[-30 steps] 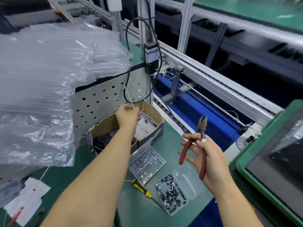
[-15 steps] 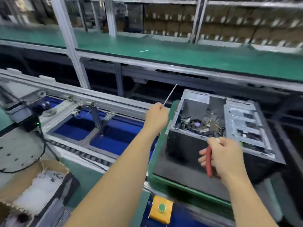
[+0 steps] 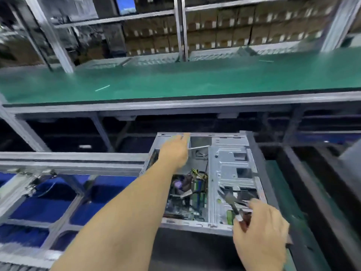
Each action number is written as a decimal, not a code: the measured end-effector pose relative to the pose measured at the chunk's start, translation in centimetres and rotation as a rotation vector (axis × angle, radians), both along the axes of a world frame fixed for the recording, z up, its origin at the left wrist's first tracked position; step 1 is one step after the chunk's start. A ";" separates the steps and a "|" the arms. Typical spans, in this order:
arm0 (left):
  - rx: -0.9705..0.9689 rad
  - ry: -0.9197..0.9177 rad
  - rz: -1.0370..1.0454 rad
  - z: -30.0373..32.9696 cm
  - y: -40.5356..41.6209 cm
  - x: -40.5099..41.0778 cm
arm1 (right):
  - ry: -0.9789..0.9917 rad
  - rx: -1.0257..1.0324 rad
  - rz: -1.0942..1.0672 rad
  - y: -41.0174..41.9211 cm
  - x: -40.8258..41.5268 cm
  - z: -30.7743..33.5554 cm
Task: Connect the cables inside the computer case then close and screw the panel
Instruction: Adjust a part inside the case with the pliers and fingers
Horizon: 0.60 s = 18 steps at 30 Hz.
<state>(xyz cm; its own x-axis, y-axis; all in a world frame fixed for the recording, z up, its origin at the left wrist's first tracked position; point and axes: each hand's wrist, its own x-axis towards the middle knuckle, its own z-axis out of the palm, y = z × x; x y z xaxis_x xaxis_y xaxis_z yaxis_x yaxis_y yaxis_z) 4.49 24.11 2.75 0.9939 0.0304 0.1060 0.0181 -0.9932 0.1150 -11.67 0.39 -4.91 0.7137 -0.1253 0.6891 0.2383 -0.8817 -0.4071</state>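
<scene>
The open computer case (image 3: 230, 167) lies on its side in front of the person, with wires and a green board showing inside. The left hand (image 3: 175, 151) reaches over the case's far end and pinches a thin white cable tie (image 3: 199, 147). The right hand (image 3: 259, 233) grips red-handled pliers (image 3: 232, 202) at the near corner, tips pointing into the case.

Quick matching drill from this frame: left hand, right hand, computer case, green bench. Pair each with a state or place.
Things:
1. left hand
2. right hand
3. computer case
4. green bench

States or places:
A. side open, cables showing
B. grips red-handled pliers
C. beyond the case, farther back
D. holds a thin white cable tie over the case

Pairs: 1-D, 2-B, 3-A, 4-C
</scene>
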 end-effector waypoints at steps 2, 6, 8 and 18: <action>0.052 0.036 -0.029 -0.4 -0.4 2.3 | -0.035 0.037 0.017 -0.1 0.3 -0.4; -0.003 0.109 -0.015 -0.9 -1.0 7.2 | -0.068 -0.100 0.035 -1.6 1.8 -1.3; 0.003 0.159 0.000 -1.0 -0.7 9.3 | -0.031 -0.114 0.081 -3.1 3.4 -1.2; -0.042 0.199 0.201 -1.1 2.9 8.6 | 0.233 0.085 -0.124 -5.1 7.8 1.8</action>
